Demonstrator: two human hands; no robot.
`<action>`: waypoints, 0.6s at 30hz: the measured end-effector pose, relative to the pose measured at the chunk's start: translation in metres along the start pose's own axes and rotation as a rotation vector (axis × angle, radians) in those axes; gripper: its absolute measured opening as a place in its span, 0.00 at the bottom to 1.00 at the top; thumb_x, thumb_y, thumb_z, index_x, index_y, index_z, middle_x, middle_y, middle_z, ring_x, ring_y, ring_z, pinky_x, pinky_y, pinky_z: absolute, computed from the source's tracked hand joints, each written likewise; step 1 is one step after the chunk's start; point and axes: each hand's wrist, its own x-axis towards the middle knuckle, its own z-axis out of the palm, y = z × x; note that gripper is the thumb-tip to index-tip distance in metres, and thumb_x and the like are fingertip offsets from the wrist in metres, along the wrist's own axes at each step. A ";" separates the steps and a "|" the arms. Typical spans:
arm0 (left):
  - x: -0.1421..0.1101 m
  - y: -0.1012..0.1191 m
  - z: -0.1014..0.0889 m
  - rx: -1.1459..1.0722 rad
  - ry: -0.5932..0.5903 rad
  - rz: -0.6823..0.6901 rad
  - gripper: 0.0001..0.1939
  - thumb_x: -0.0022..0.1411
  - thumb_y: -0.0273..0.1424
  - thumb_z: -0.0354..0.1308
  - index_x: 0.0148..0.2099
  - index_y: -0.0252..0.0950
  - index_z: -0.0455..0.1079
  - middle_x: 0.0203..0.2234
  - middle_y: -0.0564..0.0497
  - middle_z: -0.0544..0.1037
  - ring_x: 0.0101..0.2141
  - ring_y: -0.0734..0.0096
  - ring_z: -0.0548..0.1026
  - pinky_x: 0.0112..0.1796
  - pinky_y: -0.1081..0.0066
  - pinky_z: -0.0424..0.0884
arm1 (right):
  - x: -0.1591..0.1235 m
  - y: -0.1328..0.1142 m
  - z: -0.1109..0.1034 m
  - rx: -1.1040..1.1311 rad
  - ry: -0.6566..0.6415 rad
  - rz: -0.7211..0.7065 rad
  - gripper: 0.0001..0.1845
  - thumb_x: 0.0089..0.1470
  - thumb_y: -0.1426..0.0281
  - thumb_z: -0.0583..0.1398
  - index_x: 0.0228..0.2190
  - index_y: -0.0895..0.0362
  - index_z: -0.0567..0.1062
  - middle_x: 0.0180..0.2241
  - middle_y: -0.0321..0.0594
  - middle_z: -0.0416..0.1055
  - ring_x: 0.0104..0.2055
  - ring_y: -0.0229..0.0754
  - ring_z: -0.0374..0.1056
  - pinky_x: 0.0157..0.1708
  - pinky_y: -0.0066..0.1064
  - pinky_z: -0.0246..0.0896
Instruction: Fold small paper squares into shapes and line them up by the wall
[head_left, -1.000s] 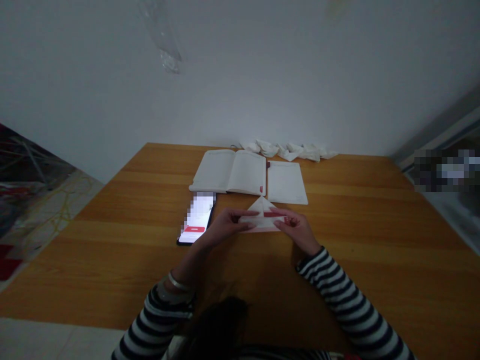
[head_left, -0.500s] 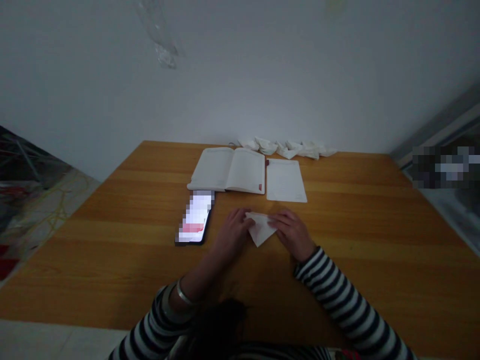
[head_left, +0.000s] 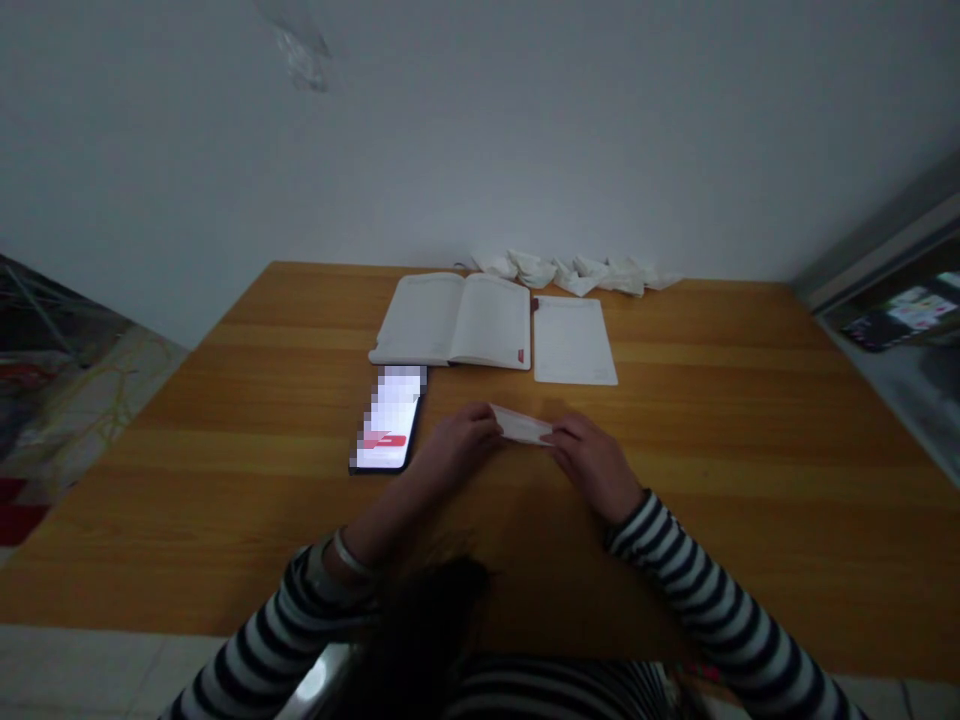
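Your left hand (head_left: 466, 436) pinches the left end of the folded paper (head_left: 523, 427), and your right hand (head_left: 592, 462) pinches its right end, fingers closed on it. The folded paper is just above the bench (head_left: 750, 450) or on it; you cannot tell which. Left of the folded paper lies a lit phone (head_left: 390, 425); beyond it are an open notebook (head_left: 457, 320), a loose sheet (head_left: 574, 341) and crumpled white tissues (head_left: 577, 272).

Wooden table (head_left: 750, 440), grain run crosswise. Open notebook (head_left: 454, 320) laid beyond the left hand (head_left: 469, 437); loose white sheet (head_left: 575, 340) placed beside it, beyond the right hand (head_left: 592, 460). Lit phone (head_left: 390, 425) laid left of the left hand, by the notebook's near edge. Crumpled white pieces (head_left: 577, 274) strewn along the far edge, beyond both hands.
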 end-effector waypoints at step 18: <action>0.020 0.007 0.003 -0.018 -0.040 -0.029 0.07 0.69 0.30 0.52 0.37 0.36 0.68 0.33 0.49 0.71 0.35 0.65 0.70 0.39 0.66 0.67 | 0.007 0.031 -0.004 0.261 0.064 0.219 0.08 0.59 0.68 0.64 0.28 0.55 0.80 0.29 0.40 0.75 0.32 0.44 0.69 0.32 0.32 0.59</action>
